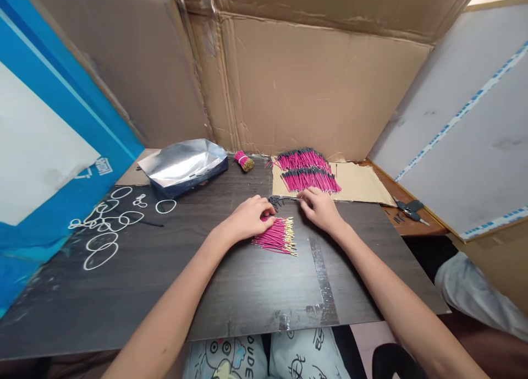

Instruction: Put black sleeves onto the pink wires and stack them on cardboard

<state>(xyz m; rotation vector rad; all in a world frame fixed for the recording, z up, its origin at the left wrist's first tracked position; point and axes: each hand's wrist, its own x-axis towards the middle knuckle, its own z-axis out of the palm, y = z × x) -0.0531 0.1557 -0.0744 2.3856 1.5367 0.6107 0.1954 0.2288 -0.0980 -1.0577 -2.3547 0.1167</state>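
My left hand (248, 218) rests with curled fingers on the near end of a small pile of pink wires with gold tips (277, 237) lying on the dark board (165, 280). My right hand (318, 207) is just beyond that pile, its fingers bent and pinched at a thin wire beside a small black tool (277, 201). Right behind my right hand lies a larger heap of pink wires with dark tips (307, 171) on a sheet of brown cardboard (363, 186).
A silver foil bag (181, 167) lies at the back left, a small tied bundle of pink wires (244, 160) beside it. White rubber bands (105, 225) are scattered at the left. Keys (410, 209) lie at the right edge. Cardboard walls enclose the space.
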